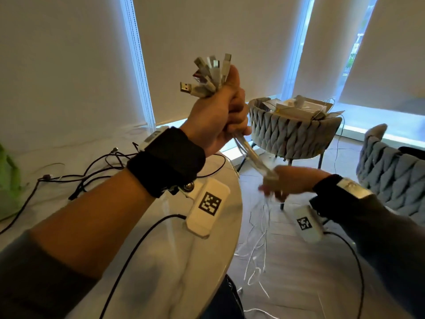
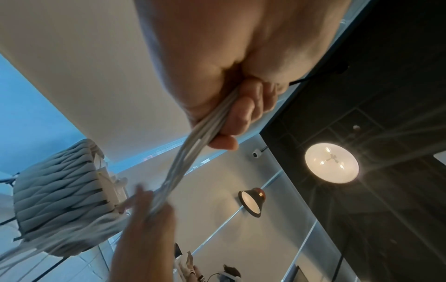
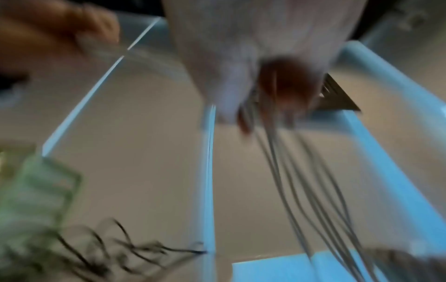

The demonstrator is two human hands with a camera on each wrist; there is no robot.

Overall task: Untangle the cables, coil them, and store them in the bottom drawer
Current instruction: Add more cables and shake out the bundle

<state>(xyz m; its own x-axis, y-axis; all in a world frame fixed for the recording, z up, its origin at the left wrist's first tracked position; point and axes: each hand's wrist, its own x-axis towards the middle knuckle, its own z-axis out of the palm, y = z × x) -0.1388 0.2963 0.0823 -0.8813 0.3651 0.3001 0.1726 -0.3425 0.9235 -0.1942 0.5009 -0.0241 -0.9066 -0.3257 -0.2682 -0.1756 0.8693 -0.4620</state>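
Where black cables (image 1: 96, 171) sprawl: white table (image 1: 220, 238).

The head view looked forward and down from close above both forearms, while the left wrist view faced up past its hand (image 2: 241, 63) toward the ceiling, the right wrist view was blurred, and all shared the white cables (image 1: 250, 155).

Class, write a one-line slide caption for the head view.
Left hand grips white cables by their plugs; right hand holds them lower down.
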